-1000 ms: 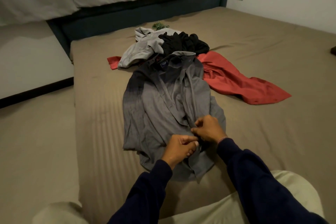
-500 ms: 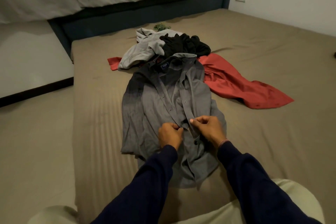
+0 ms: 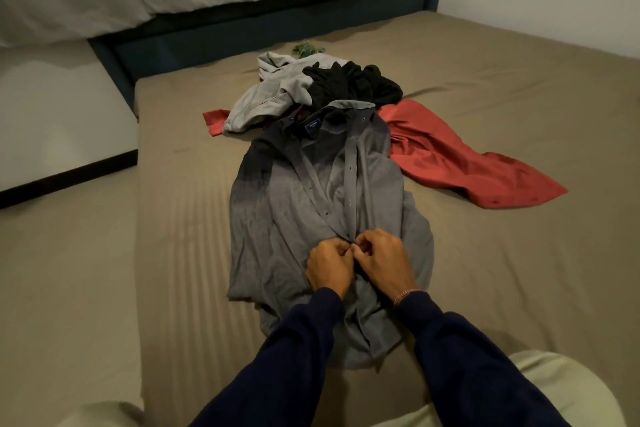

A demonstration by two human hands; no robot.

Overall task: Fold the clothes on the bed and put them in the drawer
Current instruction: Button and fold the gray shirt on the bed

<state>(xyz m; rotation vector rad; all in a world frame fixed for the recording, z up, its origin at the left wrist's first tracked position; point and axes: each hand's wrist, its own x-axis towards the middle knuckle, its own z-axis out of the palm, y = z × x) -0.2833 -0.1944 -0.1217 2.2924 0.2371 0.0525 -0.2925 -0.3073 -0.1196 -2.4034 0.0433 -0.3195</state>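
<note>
A grey button-up shirt lies face up on the tan bed, collar away from me, its front open above my hands. My left hand and my right hand meet at the shirt's placket near the middle, each pinching one edge of the fabric at a button. Beyond the collar lies a pile: a light grey garment, a black garment and a red garment spread out to the right.
A small green item lies behind the pile near the dark blue headboard. The bed's left edge drops to a beige floor. My knees in light trousers rest at the near edge. No drawer is in view.
Both hands have moved up the shirt's front, away from me, from the lower hem area to a higher button on the placket. The shirt's lower part now lies closed.
</note>
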